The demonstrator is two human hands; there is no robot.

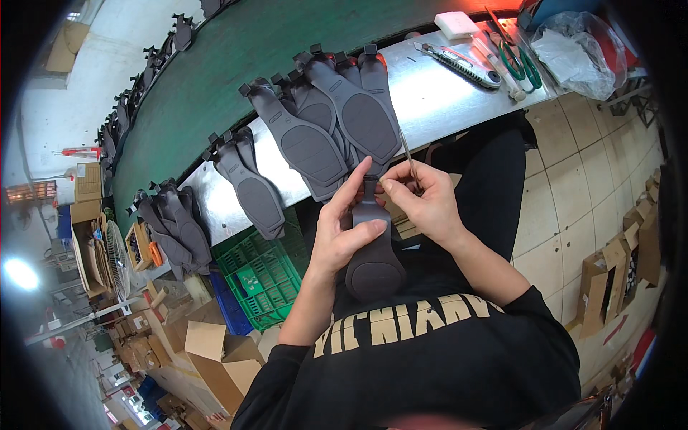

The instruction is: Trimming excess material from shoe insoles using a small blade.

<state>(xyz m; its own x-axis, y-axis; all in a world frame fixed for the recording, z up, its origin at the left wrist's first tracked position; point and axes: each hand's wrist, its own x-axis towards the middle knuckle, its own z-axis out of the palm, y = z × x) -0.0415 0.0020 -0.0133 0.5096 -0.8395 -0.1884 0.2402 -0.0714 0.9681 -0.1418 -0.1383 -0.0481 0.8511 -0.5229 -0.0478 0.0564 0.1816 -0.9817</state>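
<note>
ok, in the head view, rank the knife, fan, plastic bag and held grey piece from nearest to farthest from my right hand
1. Grey piece: at the right hand, on its left side.
2. Knife: on the metal bench, ahead and slightly right.
3. Plastic bag: farther right, past the knife.
4. Fan: far off to the left.

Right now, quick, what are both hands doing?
Left hand: closed on the dark grey piece, thumb on its face.
Right hand: closed, holding a thin tool, fingertips at the piece's narrow end.
</note>
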